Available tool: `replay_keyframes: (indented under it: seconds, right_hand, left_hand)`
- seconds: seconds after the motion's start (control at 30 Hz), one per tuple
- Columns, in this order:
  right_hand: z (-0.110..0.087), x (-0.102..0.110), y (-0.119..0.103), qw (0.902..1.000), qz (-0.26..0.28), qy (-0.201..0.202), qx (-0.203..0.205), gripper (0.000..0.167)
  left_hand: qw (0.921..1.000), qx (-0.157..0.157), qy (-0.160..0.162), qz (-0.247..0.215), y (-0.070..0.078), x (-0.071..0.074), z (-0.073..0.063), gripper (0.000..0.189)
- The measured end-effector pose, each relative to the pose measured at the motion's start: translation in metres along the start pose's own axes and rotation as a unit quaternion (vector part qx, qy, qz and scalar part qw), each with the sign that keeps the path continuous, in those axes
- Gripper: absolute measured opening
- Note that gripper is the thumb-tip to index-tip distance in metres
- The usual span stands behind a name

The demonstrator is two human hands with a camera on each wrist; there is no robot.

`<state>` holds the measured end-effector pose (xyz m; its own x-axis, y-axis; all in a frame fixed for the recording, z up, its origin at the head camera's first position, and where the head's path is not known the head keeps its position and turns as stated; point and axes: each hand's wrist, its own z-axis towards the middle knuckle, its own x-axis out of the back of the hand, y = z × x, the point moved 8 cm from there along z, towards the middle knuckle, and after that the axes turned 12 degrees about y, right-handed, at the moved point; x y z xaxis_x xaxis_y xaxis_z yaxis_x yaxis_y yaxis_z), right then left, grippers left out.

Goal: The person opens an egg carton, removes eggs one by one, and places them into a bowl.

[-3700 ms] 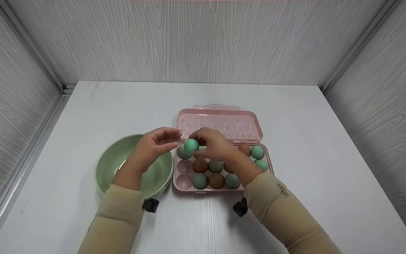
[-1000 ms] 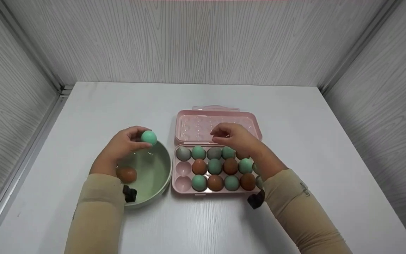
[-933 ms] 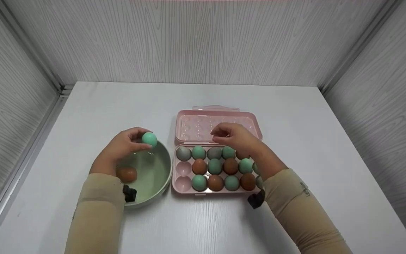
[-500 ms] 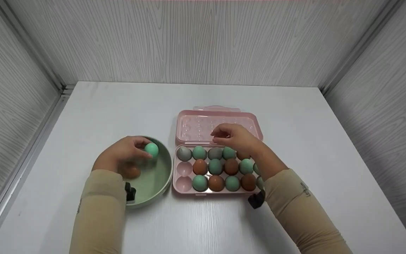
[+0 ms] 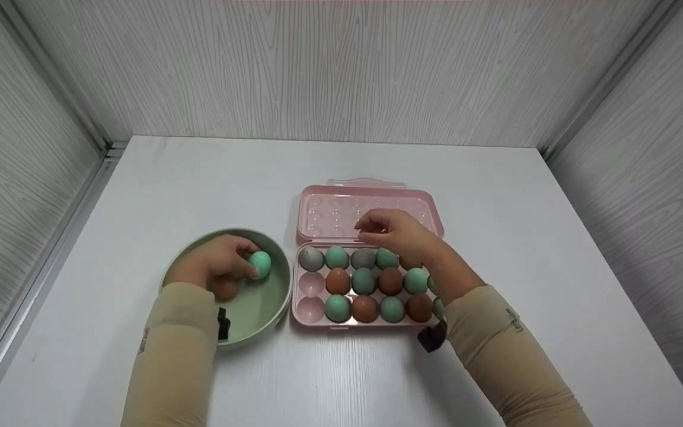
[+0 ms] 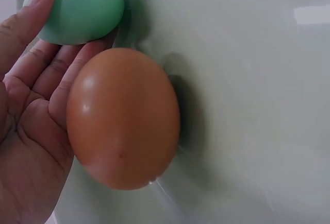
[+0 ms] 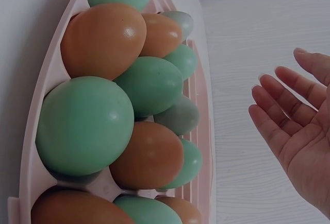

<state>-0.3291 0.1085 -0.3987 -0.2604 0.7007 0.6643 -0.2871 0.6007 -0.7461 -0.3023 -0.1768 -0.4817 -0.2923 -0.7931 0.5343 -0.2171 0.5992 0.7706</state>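
Down inside the pale green bowl [image 5: 264, 305], my left hand [image 5: 218, 258] holds a green egg [image 5: 260, 264] between thumb and fingers. A brown egg [image 6: 124, 118] lies in the bowl beside that hand's palm; in the head view the brown egg [image 5: 224, 288] is partly covered by the hand. My right hand [image 5: 398, 234] hovers over the hinge side of the pink egg box [image 5: 310, 284], its fingers loosely bent and holding nothing. Green, brown and greyish eggs [image 7: 85, 126] fill most cups of the box, while two cups at its left end are bare.
The egg box's lid [image 5: 332, 213] lies folded back on the white table [image 5: 341, 379]. Bowl and box stand side by side, almost touching. Pale wood-grain panels [image 5: 341, 71] enclose the table at the back and sides.
The left hand has lowered the green egg from above the bowl's rim into the bowl. Earlier, the egg was in the right hand over the box. The right hand has since stayed still, holding nothing.
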Motion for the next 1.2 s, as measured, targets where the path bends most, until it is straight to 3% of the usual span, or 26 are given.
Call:
replay_keyframes:
  seconds: [0.17,0.4,0.97,1.2]
  right_hand:
    - [-0.0014,0.0001,-0.0007,1.0,-0.002,-0.004,0.002,0.017]
    - [-0.0025,0.0006,-0.0016,0.9999,0.01,-0.005,0.012,0.017]
    - [-0.0003,-0.0006,-0.0014,1.0,0.002,-0.005,0.005,0.015]
    - [-0.0004,0.0005,-0.0018,0.9999,-0.011,0.0,0.006,0.018]
  left_hand:
    - [0.9998,0.009,-0.002,-0.016,-0.0008,-0.0032,-0.0004,0.038]
    - [0.9998,-0.009,0.003,0.018,0.0015,-0.0018,0.0015,0.039]
    - [0.9996,0.024,0.002,-0.013,-0.0038,-0.0042,0.001,0.04]
    - [0.9999,-0.014,0.0,0.009,-0.0008,-0.0012,0.0028,0.041]
